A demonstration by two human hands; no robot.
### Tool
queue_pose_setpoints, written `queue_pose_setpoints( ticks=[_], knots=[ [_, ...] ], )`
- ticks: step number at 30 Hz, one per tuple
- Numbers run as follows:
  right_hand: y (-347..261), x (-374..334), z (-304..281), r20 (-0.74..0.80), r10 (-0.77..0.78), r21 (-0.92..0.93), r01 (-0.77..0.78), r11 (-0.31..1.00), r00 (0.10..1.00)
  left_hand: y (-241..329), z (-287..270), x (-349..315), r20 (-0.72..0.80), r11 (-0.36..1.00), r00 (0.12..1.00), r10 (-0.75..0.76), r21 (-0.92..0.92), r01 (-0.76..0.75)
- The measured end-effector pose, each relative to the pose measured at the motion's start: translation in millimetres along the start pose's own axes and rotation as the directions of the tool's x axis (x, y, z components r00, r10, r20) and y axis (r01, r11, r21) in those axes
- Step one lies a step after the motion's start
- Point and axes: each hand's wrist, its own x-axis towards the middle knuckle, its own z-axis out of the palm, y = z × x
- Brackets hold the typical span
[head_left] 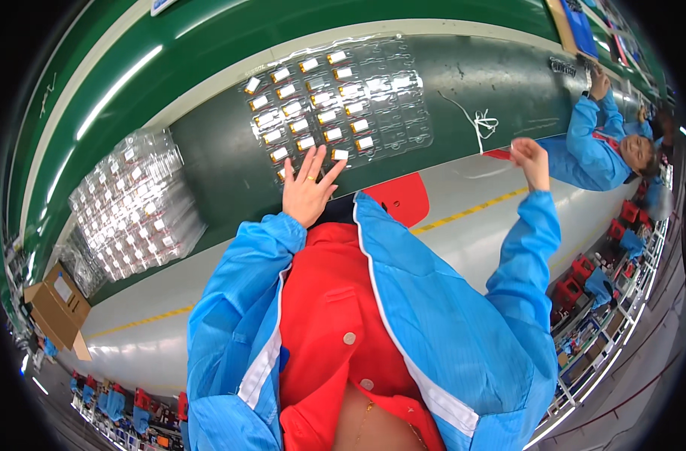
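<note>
A clear plastic compartment tray [403, 116] lies on the dark green bench, partly filled with rows of small white-faced battery cells [333, 134] with yellow-orange ends. My left hand [307, 188] rests at the tray's near edge, fingers spread, with the fingertips beside the nearest cells. Out to the right, above the bench's front edge, my right hand [532, 159] is raised with thumb and fingers pinched together. Something thin and clear seems to trail from them, too faint to name. A tied bundle of white cord [481, 124] sits on the bench, left of that hand.
At the left stands a stack of clear trays [132, 207] holding similar cells, with an open cardboard box [57, 304] near it. A red stool [403, 198] is close by the bench's front edge. Another person in blue [595, 154] works at the right end.
</note>
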Motion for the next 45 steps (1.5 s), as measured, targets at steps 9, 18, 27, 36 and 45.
queue_pose_setpoints(
  ticks=[9,18,27,36,45],
  knots=[
    [59,89,117,-0.482,-0.265,-0.183,0.200,0.963,0.835,-18,-46,-29,-0.067,0.973,0.972,-0.227,-0.052,0.224],
    [71,46,119,-0.526,-0.438,-0.423,0.223,0.878,0.729,4,-79,-39,-0.121,0.910,0.906,-0.406,-0.141,0.389],
    [107,45,100,-0.424,-0.214,-0.526,-0.047,0.849,0.880,22,-106,-46,-0.202,0.859,0.839,-0.505,-0.208,0.468],
    [23,34,79,-0.451,-0.487,-0.672,0.074,0.737,0.748,-95,-154,-143,-0.589,0.721,0.477,-0.653,-0.288,0.630],
    [-10,56,114,-0.414,-0.544,-0.680,0.149,0.718,0.730,-317,-193,-285,-0.492,0.494,0.229,-0.840,-0.520,0.697]
  ],
)
